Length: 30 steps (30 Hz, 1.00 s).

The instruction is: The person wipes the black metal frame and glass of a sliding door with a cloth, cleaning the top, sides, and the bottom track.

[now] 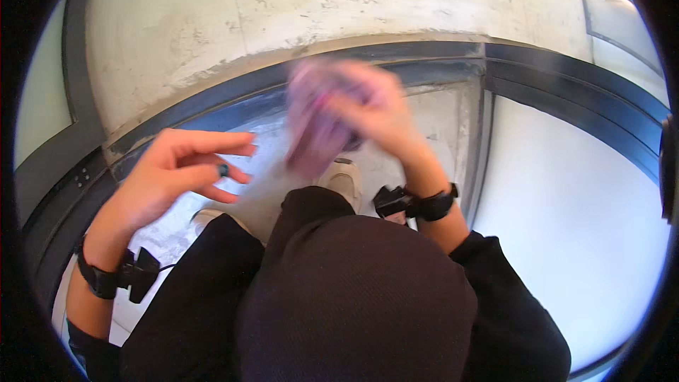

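Note:
My right hand [385, 113] is closed round a purple-pink cloth [308, 134], which hangs down from its fingers. Motion smears both, so the cloth's folds and a darker patch near the fingers are hard to make out. To the left, my left hand [159, 170] is held in the air with its fingers apart and nothing in them. It wears a dark ring [223, 170]. A gap separates this hand from the cloth. Behind the cloth runs a dark metal frame rail [438, 71]; I cannot tell whether the cloth touches it.
A scuffed pale surface [283, 0] lies beyond the rail. On the right is a large white panel [566, 226] edged by dark framing, and another dark frame post [79, 64] stands at left. My light shoes [344, 180] are close below the hands. Black strapped devices [431, 205] sit on both wrists.

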Tool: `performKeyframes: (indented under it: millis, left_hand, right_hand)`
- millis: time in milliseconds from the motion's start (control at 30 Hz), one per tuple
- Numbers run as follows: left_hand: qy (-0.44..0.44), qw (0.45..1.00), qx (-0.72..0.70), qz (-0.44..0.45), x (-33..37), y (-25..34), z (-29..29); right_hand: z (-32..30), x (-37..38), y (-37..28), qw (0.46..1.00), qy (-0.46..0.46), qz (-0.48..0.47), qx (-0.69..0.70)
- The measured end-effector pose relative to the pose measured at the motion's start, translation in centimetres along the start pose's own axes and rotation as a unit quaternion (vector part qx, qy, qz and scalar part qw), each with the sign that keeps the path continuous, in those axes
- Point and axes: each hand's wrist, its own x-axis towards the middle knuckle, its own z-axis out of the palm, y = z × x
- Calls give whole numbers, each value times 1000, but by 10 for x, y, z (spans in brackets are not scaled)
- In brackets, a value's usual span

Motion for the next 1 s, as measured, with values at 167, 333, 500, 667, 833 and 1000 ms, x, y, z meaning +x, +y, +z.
performKeyframes:
  millis: [167,333,500,667,833,1000]
  left_hand:
    - [130,962,236,53,12,-48,-50]
    - [141,707,653,232,19,-94,-45]
    - [108,691,698,154,22,-99,-45]
    - [134,679,708,138,25,-108,-53]
    - [135,681,706,143,27,-110,-62]
    - [139,678,698,184,24,-113,-66]
  right_hand:
    - [-131,-1,53,775,485,115,-389]
    - [-199,-4,129,652,309,117,-683]
    - [-203,-18,156,603,233,105,-756]
    - [-197,-2,134,634,186,189,-727]
    - [-170,17,115,726,259,273,-576]
    - [-56,36,72,779,112,240,-568]
